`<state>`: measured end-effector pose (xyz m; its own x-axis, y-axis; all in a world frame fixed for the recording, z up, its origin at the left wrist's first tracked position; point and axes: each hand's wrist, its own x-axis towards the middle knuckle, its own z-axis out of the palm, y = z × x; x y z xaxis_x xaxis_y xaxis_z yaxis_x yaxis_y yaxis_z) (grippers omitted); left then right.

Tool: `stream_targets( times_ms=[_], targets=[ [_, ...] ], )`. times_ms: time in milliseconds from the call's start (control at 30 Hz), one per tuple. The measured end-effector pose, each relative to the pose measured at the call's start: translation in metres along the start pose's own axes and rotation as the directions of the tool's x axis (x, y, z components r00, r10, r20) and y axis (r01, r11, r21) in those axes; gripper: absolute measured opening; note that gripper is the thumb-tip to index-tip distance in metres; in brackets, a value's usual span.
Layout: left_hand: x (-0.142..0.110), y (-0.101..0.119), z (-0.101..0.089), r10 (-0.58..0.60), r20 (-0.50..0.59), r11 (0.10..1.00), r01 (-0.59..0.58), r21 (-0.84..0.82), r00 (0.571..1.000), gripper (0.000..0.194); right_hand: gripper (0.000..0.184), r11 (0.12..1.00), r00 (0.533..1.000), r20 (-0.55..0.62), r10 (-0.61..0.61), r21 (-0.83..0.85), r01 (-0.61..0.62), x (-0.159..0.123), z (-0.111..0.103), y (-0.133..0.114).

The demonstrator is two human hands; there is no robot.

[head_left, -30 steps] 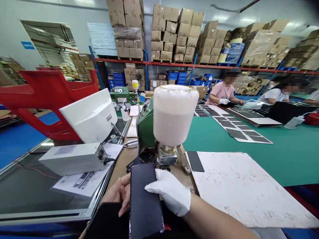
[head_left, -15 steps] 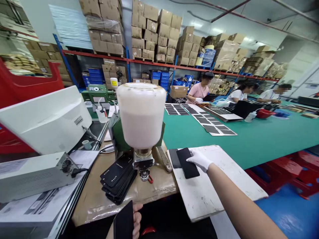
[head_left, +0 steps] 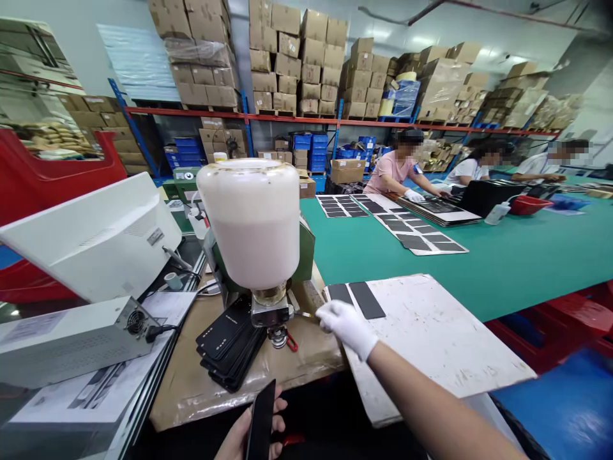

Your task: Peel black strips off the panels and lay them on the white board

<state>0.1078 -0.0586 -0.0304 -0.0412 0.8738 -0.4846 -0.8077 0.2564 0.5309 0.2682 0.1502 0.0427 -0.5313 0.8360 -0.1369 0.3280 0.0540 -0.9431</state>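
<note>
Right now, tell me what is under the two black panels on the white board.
The black panel and the longer black panel lie flat on the scuffed white board, which shows around them. Whatever is directly beneath them is covered, so I cannot see it.

A slim black rectangular panel [head_left: 366,300] is being left on a scuffed white board [head_left: 431,338] as a white-gloved right hand [head_left: 345,329] is being drawn away from it.

bare hand [head_left: 249,437]: 1 | gloved hand [head_left: 345,327]: 1 | black panels [head_left: 366,300] on the board [head_left: 445,326]: 2 (a third panel [head_left: 261,421] in the bare hand) | white jar [head_left: 248,223]: 1 | monitor [head_left: 90,239]: 1 | co-workers [head_left: 397,169]: 3
</note>
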Motion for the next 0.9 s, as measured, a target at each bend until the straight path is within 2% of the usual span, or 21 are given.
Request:
stream_targets(
  times_ms=[67,100,167,233,300,333,400,467,500,567,600,700,767,833,900],
  targets=[
    [0.001,-0.002,0.005,0.009,-0.013,1.0,-0.009,0.026,1.0,0.043,0.031,0.995,0.98,0.184,-0.081,-0.05,0.092,-0.018,0.03,0.004],
    [0.001,-0.002,0.008,-0.004,-0.031,0.999,0.005,0.039,1.0,0.04,0.038,0.979,0.95,0.277,-0.142,-0.1,0.175,-0.027,0.043,0.007],
    [0.002,-0.004,0.01,-0.042,-0.077,0.998,0.045,0.044,0.996,0.036,0.055,0.912,0.863,0.441,-0.245,-0.198,0.36,-0.044,0.063,0.01],
    [0.001,-0.005,0.011,-0.055,-0.129,0.998,0.057,0.011,0.99,0.033,0.066,0.842,0.795,0.531,-0.292,-0.252,0.477,-0.057,0.073,0.013],
    [-0.002,-0.004,0.01,-0.056,-0.197,0.998,0.051,-0.031,0.979,0.031,0.069,0.816,0.769,0.555,-0.317,-0.253,0.52,-0.063,0.075,0.016],
    [-0.003,-0.003,0.009,-0.065,-0.228,0.997,0.055,-0.049,0.972,0.031,0.066,0.814,0.769,0.55,-0.325,-0.252,0.524,-0.063,0.073,0.018],
    [-0.006,0.0,0.008,-0.075,-0.253,0.995,0.057,-0.079,0.965,0.034,0.044,0.848,0.798,0.536,-0.276,-0.256,0.465,-0.061,0.066,0.021],
    [-0.007,0.007,0.008,-0.062,-0.2,0.993,0.04,-0.111,0.978,0.037,0.015,0.915,0.85,0.506,-0.147,-0.257,0.311,-0.055,0.052,0.023],
    [-0.006,0.01,0.007,-0.047,-0.143,0.993,0.03,-0.118,0.989,0.039,0.007,0.949,0.881,0.468,-0.073,-0.238,0.205,-0.052,0.044,0.023],
    [-0.001,0.019,0.006,-0.012,0.008,0.997,0.012,-0.074,1.0,0.046,0.014,0.994,0.931,0.363,0.023,-0.112,0.019,-0.047,0.025,0.02],
    [0.004,0.023,0.006,-0.007,0.108,1.0,0.009,-0.012,0.994,0.053,0.016,1.0,0.949,0.313,0.029,-0.009,-0.028,-0.045,0.015,0.017],
    [0.022,0.036,0.01,-0.05,0.347,0.981,-0.02,0.193,0.937,0.064,0.018,0.961,0.966,0.254,-0.05,0.275,-0.023,-0.045,-0.008,0.007],
    [0.031,0.043,0.022,-0.065,0.402,0.948,-0.07,0.311,0.913,0.055,0.021,0.927,0.977,0.196,-0.079,0.375,0.0,-0.047,-0.016,0.003],
    [0.034,0.048,0.043,-0.016,0.407,0.889,-0.173,0.423,0.913,0.04,0.023,0.892,0.992,0.116,-0.05,0.452,-0.008,-0.048,-0.022,0.002],
    [0.033,0.052,0.066,0.042,0.409,0.824,-0.263,0.503,0.912,0.032,0.022,0.842,0.998,0.06,-0.004,0.539,-0.029,-0.047,-0.026,0.003]
  ],
)
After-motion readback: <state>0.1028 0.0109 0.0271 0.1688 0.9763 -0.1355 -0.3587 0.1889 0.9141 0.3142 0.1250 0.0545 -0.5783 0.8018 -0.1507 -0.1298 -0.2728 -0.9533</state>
